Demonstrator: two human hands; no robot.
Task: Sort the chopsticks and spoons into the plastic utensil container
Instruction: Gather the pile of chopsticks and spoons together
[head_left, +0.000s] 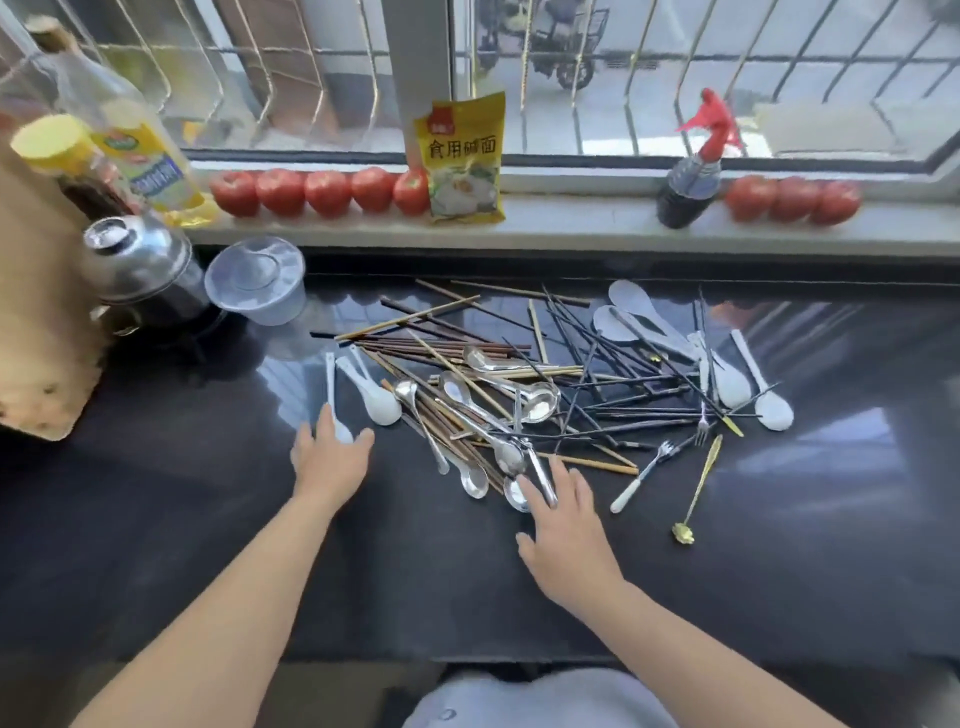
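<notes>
- While nothing has yet been lifted, sorting appears to be at its very start.
- Left hand (332, 457): fingers straight and spread, holding nothing, fingertips at a white spoon (335, 410) on the table (156, 493).
- Right hand (563, 525): fingers extended, nothing held, fingertips touching the steel spoons (511, 462) at the near edge of the heap.
- Chopsticks (467, 358): dark and pale, tangled with spoons mid-table.
- Plastic utensil container (255, 280): clear tub, rear left, well apart from the heap, seemingly without utensils.
- Forks (654, 462): mixed in on the right.
- Next move, by judgement: pinch one kind free of the tangle, carry it left to the container.
</notes>
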